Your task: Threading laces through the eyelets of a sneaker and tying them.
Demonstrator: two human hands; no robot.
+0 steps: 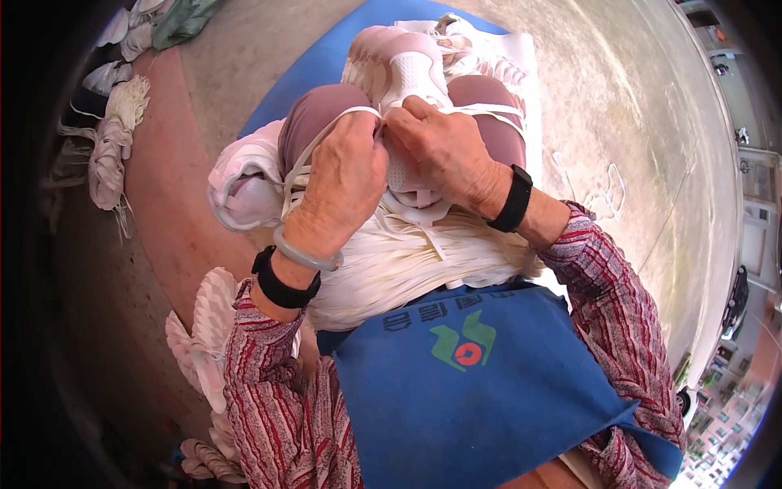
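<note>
A white and pale pink shoe upper (410,75) lies between my knees, partly covered by my hands. My left hand (346,179) is closed in a pinch over its left side, with a white shoelace (316,140) looping out from the fingers. My right hand (444,147) pinches close beside it, fingertips nearly meeting the left ones over the lacing area. Lace (485,108) also runs from there across my right knee. The exact spot under the fingertips is hidden. Below the hands, a thick bundle of white laces (407,265) rests on my lap.
A blue apron (481,407) covers my front. Another pale shoe upper (248,183) sits by my left knee. More uppers (481,57) lie beyond my knees, over a blue sheet (293,77). Stacked uppers (213,326) and laces (129,102) are at left. A loose lace (607,196) lies on the floor.
</note>
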